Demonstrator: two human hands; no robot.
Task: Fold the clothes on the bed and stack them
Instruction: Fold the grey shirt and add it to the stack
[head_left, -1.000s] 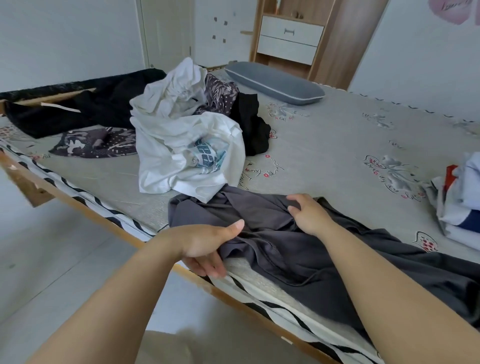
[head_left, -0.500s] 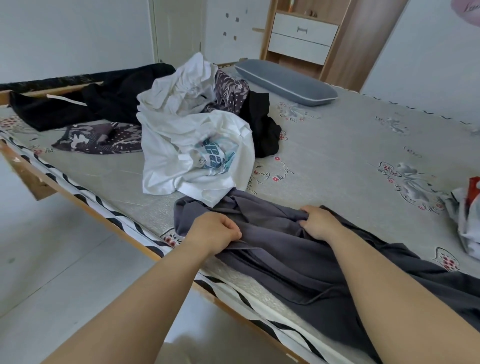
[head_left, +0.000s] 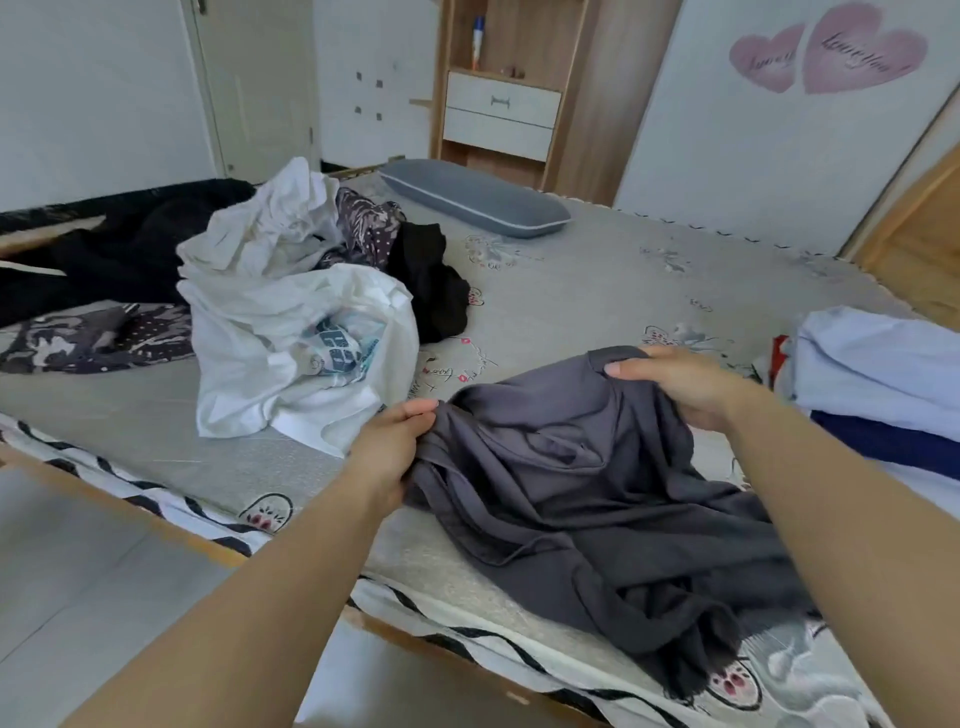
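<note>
Since 0.5 s ago we've lifted the grey garment (head_left: 597, 467) off the bed (head_left: 597, 291); L hand (head_left: 387, 447) & R hand (head_left: 680, 382) each pinch its top edge.

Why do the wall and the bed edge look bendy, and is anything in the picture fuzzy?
In the head view, the wide-angle lens bows straight lines near the borders, like the bed edge; daylight is soft and even, with no glare; the left hand and right hand gripping the grey garment look slightly soft, the far corners more smeared.
</note>
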